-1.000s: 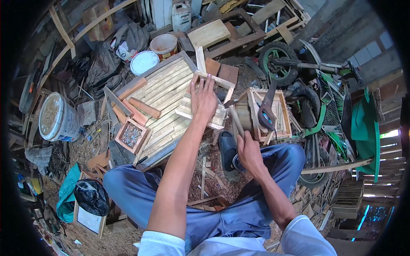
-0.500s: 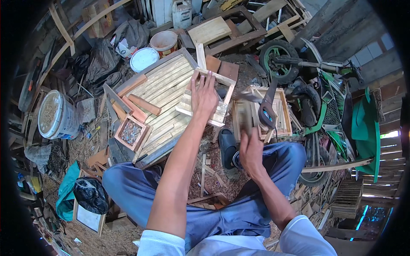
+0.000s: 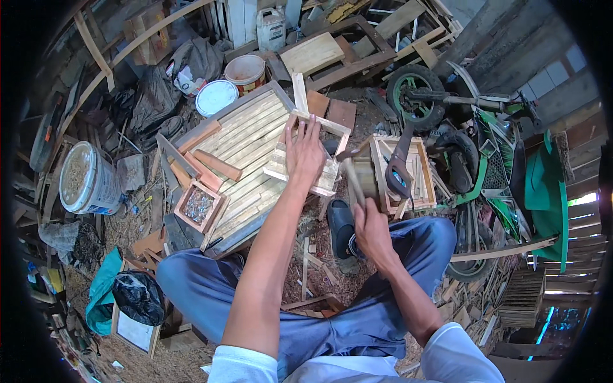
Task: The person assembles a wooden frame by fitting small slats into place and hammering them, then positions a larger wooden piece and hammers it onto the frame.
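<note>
A small wooden frame [image 3: 332, 126] with slats across part of it rests at the right edge of a slatted wooden worktop [image 3: 246, 137]. My left hand [image 3: 305, 156] lies over it, fingers reaching across its far side and holding it down. In my right hand [image 3: 373, 231] is a hammer [image 3: 354, 180], gripped by its wooden handle. The hammer's head, slightly blurred, is up beside the frame's right side and apart from it. Further left on the worktop, a small wooden box [image 3: 209, 189] contains many nails, with loose wood strips [image 3: 217, 164] near it.
Right of the hammer, a handsaw [image 3: 399, 172] lies across a wooden crate [image 3: 423, 199]. Beyond stands a green motorbike [image 3: 488, 159]. Buckets [image 3: 246, 71] stand behind the worktop, another bucket [image 3: 89, 179] at left. Wood scraps [image 3: 313, 258] litter the ground between my legs.
My right hand has raised the hammer slightly; its head now shows more clearly, nearer the frame. The left hand stays on the frame. The view has shifted a little.
</note>
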`<action>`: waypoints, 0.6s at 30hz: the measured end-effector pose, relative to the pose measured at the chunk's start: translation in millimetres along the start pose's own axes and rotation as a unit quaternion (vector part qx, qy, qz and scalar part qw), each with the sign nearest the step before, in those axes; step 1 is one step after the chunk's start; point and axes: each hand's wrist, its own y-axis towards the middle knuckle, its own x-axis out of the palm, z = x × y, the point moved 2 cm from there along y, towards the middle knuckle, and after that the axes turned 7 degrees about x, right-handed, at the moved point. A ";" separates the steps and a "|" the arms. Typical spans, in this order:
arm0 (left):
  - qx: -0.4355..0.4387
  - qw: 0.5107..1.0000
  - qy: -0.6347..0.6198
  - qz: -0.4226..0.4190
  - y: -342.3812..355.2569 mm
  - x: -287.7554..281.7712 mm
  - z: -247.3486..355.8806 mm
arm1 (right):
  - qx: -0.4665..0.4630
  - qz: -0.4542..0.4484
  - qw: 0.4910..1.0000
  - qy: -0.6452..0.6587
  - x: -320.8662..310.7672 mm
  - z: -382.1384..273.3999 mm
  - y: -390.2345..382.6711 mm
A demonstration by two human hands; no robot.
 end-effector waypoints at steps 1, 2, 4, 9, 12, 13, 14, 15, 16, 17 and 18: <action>-0.001 1.000 0.007 0.013 0.6 -0.9 -3.2 | 0.005 0.030 0.998 0.055 -7.0 -11.5 -2.3; 0.001 1.000 0.004 0.012 2.7 0.2 -2.3 | 0.014 0.063 0.992 0.106 -12.4 -16.1 -4.7; 0.012 1.000 0.006 0.028 4.5 0.7 -1.7 | -0.020 0.120 0.983 0.136 -8.8 -7.5 -5.4; 0.004 1.000 0.007 0.011 -0.5 1.5 -1.8 | 0.006 0.020 1.000 0.003 3.2 11.0 5.1; 0.008 1.000 0.018 0.001 5.0 -0.5 -0.3 | 0.029 0.046 0.996 0.073 -7.9 -6.3 -1.5; 0.009 1.000 0.006 0.023 4.3 -1.9 0.4 | 0.001 0.084 0.992 0.095 -7.5 -8.3 -3.7; 0.010 1.000 0.004 0.023 4.7 -1.4 1.5 | -0.028 0.125 0.985 0.117 -9.8 -9.5 -4.5; 0.009 1.000 0.000 0.018 5.1 -1.1 2.1 | -0.013 0.080 0.996 0.035 1.0 4.9 1.0; 0.008 1.000 -0.004 0.014 5.9 -0.5 3.5 | -0.012 0.082 0.996 0.034 -0.2 11.5 1.7; 0.007 1.000 -0.002 0.017 6.8 -2.1 1.7 | -0.005 0.038 0.999 0.013 0.0 10.1 4.4; 0.008 1.000 0.002 0.015 7.3 -3.1 1.0 | 0.002 -0.006 1.000 -0.008 0.8 7.0 6.7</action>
